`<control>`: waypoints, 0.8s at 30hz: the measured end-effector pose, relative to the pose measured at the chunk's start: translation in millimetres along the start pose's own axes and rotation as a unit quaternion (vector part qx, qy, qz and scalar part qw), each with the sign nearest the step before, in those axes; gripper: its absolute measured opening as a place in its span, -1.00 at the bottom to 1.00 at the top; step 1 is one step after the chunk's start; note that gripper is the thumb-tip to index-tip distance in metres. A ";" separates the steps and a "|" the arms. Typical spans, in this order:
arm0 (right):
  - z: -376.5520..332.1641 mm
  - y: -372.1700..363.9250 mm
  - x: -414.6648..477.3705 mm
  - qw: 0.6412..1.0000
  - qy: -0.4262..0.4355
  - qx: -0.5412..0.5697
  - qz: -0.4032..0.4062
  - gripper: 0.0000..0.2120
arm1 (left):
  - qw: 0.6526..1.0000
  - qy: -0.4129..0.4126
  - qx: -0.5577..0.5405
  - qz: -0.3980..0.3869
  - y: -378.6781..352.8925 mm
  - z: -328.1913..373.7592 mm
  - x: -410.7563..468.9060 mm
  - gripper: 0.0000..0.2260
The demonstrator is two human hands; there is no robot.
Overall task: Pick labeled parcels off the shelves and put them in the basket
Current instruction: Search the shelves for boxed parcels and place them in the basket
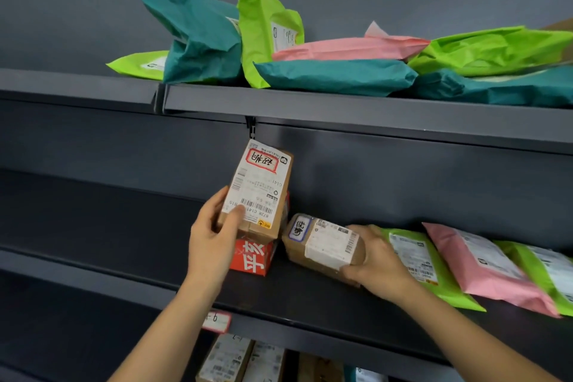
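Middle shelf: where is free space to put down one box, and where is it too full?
The middle shelf is bare left of the left hand and the red box. Right of the right hand, the green mailer and pink mailer overlap closely. The top shelf is bare at its left end.

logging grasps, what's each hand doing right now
Left hand: closed on the upright box.
Right hand: closed on the flat box on the shelf.

We lose the red box [252,257] partly behind the upright carton [257,192]; the bottom-shelf boxes [242,360] are cut off by the frame's lower edge.
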State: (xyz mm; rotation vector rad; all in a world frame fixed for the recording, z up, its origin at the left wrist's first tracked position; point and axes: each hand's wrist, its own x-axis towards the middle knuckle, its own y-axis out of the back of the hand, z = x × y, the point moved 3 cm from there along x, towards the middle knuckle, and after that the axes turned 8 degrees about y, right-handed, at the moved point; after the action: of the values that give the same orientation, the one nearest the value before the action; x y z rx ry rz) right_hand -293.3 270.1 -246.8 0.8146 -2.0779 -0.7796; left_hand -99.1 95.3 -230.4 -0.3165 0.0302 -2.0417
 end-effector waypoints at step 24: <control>41.1 144.7 -163.2 0.954 0.040 -0.042 0.295 -0.44 | 0.993 0.005 -0.029 -0.118 -141.0 12.3 -111.9 -0.68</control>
State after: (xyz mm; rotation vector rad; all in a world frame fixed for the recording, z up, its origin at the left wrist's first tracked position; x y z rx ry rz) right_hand -285.2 491.3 -230.4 0.1458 -2.0376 -0.4845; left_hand -168.9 261.3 -220.1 -0.3602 0.0605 -2.2798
